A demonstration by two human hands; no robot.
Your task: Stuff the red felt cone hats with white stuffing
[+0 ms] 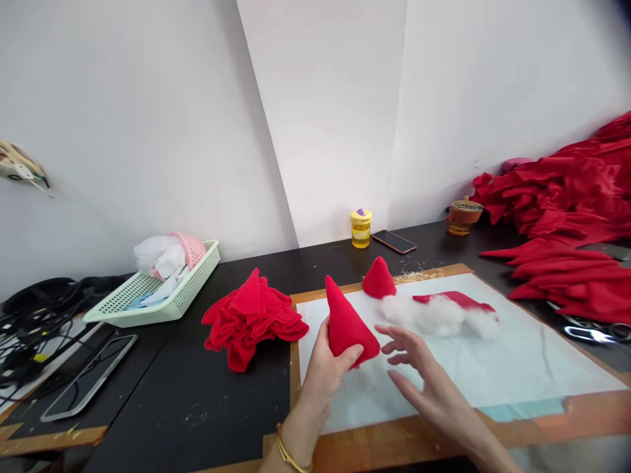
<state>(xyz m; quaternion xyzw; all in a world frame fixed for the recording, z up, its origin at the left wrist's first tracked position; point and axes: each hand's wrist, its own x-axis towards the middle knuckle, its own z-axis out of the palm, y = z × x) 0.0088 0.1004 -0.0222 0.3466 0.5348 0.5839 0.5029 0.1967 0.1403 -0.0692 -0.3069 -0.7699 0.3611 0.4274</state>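
My left hand (328, 364) is wrapped round a red cone-shaped felt hat (345, 325), its tip pointing up and leaning left. Just to the right of the hat's lower edge is my right hand (417, 368), fingers spread and holding nothing. Behind them on the white paper sheet (522, 368) stands a second red cone hat (379, 278). White stuffing (438, 316) lies in tufts beside it, partly over a flat red felt piece (458, 300). A heap of red felt pieces (254, 318) rests left of my left hand.
At the left are a pale green basket (197, 282) with a pink basket and crumpled white material, a tablet-like device (89, 378) and tangled black cables (34, 328). A yellow-lidded jar (361, 230), a phone (394, 242) and an amber jar (463, 217) stand near the wall. Red fabric (566, 190) piles up at right.
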